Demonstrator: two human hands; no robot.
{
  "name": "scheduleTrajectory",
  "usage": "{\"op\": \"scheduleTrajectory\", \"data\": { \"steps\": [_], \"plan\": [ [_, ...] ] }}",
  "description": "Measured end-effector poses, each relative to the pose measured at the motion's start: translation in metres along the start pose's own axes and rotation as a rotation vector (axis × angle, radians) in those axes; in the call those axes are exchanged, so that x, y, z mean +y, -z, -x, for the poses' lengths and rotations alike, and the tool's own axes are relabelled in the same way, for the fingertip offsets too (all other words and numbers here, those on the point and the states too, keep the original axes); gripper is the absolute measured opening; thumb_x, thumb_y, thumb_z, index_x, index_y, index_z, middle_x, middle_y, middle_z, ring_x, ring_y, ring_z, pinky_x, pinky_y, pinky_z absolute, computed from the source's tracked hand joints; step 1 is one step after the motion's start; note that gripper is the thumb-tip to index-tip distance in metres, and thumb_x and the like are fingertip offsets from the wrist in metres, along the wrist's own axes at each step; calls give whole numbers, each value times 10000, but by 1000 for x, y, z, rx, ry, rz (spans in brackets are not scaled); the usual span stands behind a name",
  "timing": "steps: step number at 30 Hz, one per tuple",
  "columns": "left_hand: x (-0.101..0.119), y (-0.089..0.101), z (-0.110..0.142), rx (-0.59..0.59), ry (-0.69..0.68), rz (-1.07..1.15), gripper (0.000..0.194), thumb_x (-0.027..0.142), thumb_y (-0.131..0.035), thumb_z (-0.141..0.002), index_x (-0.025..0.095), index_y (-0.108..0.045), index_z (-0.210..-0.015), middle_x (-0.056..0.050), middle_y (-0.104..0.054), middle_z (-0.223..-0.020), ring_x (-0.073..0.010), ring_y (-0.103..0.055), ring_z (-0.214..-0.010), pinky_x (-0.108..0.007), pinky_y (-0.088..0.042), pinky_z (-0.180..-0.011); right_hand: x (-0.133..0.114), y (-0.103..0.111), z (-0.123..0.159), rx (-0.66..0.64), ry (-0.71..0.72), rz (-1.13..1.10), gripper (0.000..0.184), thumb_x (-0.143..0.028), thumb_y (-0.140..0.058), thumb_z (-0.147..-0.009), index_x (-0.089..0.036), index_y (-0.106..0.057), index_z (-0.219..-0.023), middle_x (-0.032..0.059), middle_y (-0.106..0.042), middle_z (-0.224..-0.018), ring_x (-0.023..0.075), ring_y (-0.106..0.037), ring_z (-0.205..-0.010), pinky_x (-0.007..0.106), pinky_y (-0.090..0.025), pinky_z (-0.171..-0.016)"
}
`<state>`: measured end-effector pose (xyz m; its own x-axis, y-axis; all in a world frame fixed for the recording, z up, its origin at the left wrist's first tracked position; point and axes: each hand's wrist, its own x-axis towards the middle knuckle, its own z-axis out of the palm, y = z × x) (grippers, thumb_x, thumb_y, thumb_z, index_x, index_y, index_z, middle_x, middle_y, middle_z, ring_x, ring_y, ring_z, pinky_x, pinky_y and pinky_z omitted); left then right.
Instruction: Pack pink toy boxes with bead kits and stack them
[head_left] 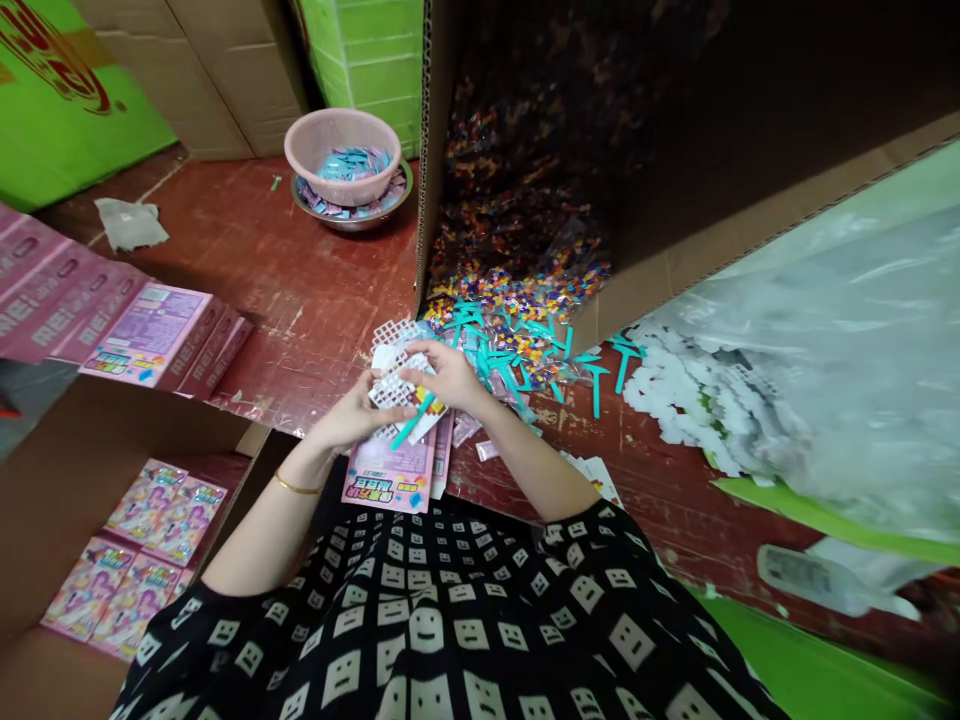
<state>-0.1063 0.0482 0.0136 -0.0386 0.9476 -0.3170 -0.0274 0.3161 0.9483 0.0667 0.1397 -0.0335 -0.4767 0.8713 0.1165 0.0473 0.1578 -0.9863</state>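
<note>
My left hand (358, 412) and my right hand (448, 374) meet over a small bundle at the middle of the red table. The left hand grips white pegboard grids (393, 385) from the left side. The right hand closes on the same bundle from the right, along with a teal plastic tool (413, 425) that sticks out below. Under the hands lies a pink printed box (390, 472), flat on the table edge. A gold bangle (295, 487) circles my left wrist. Just right of the hands spreads a heap of teal tools and bagged coloured beads (525, 345).
A big cardboard box (675, 260) tipped on its side spills bead bags. White grids (675, 400) lie beside a clear plastic bag (847, 330). Flat pink boxes (150, 335) are stacked at left. A carton (142, 550) holds packed boxes. A pink basket (343, 150) stands at the back.
</note>
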Motion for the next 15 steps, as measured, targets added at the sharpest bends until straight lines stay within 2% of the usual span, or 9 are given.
{"op": "scheduleTrajectory", "data": {
  "steps": [1,3,5,6,9,12,15],
  "plan": [
    [-2,9,-5,48,-28,13,659,340,-898,-570,195,-526,-1093,-82,-637,-1093,-231,-669,-910,-372,-584,-747,9,3,-12,41,-6,-7,477,-525,-760,-751,-193,-649,-1075,65,-698,-1045,213,-656,-960,370,-538,-881],
    [-13,26,-10,226,-119,-10,641,398,-864,-619,216,-502,-1116,-92,-591,-1201,-213,-655,-959,-354,-567,-774,28,10,-33,148,-27,10,488,-530,-751,-746,-183,-649,-1074,72,-694,-1043,219,-650,-962,378,-530,-893],
    [-31,36,-8,394,-203,-101,578,445,-822,-673,209,-516,-1103,-93,-592,-1187,-204,-638,-982,-351,-539,-820,48,16,-46,223,-58,52,497,-538,-743,-736,-174,-652,-1064,81,-690,-1042,229,-643,-966,384,-517,-905],
    [-42,38,-4,421,-211,-156,542,470,-795,-705,198,-532,-1093,-91,-611,-1128,-200,-634,-959,-352,-527,-827,57,17,-49,230,-80,79,498,-541,-741,-731,-172,-656,-1054,84,-690,-1039,234,-641,-965,386,-511,-905],
    [-72,32,12,345,-176,-297,541,505,-765,-744,175,-565,-1124,-95,-617,-1052,-206,-622,-879,-359,-516,-782,77,16,-49,158,-124,174,482,-546,-728,-734,-168,-662,-1027,87,-694,-1037,237,-636,-961,376,-496,-902],
    [-87,23,26,261,-219,-462,755,489,-852,-661,182,-531,-1272,-137,-554,-1209,-271,-592,-1027,-397,-507,-841,84,16,-46,80,-87,258,469,-544,-690,-780,-167,-650,-1055,88,-689,-1076,226,-627,-986,349,-470,-925],
    [-90,21,29,218,-264,-533,886,496,-883,-622,184,-485,-1349,-158,-523,-1269,-328,-528,-1172,-441,-476,-934,82,17,-43,93,-52,324,491,-554,-664,-815,-169,-626,-1118,93,-672,-1132,217,-612,-1029,326,-442,-952]
  ]
}}
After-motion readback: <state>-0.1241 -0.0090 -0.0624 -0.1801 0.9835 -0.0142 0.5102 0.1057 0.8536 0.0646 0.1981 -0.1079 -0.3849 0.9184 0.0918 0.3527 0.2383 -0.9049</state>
